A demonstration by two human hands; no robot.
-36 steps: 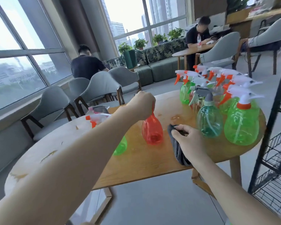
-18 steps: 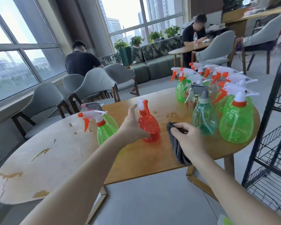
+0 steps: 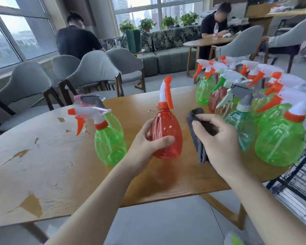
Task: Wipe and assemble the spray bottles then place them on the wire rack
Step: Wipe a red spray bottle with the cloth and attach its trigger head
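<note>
Head view: the left hand (image 3: 147, 144) grips the belly of one red spray bottle (image 3: 166, 133), thumb across its front and fingers curled behind, the bottle upright with its white and orange trigger head pointing up. The bottle's base sits at or just above the wooden table (image 3: 51, 165); I cannot tell which. The right hand (image 3: 219, 138) holds one dark grey cloth (image 3: 198, 138), bunched under curled fingers, just beside the red bottle on its right and not touching it.

To the left of the red bottle stands one green spray bottle (image 3: 109, 140) with a white and orange trigger, upright on the table. Behind it a second sprayer head in pink and grey (image 3: 90, 99) shows; its body is mostly hidden.

On the right side of the table a tight cluster of bottles stands together: one large green bottle (image 3: 281, 138) nearest, one teal bottle with a grey trigger (image 3: 242, 124) beside the cloth, one green bottle at the far left of the group (image 3: 204, 92), and one reddish bottle (image 3: 217, 98) behind. More orange and white heads crowd behind these, too overlapped to count.

The tabletop is rounded, with its finish worn and peeling on the left. A black wire rack (image 3: 300, 174) stands at the right edge. Three grey chairs (image 3: 95, 71) line the far side, two seated people work beyond, and large windows with potted plants (image 3: 147, 23) back the room.
</note>
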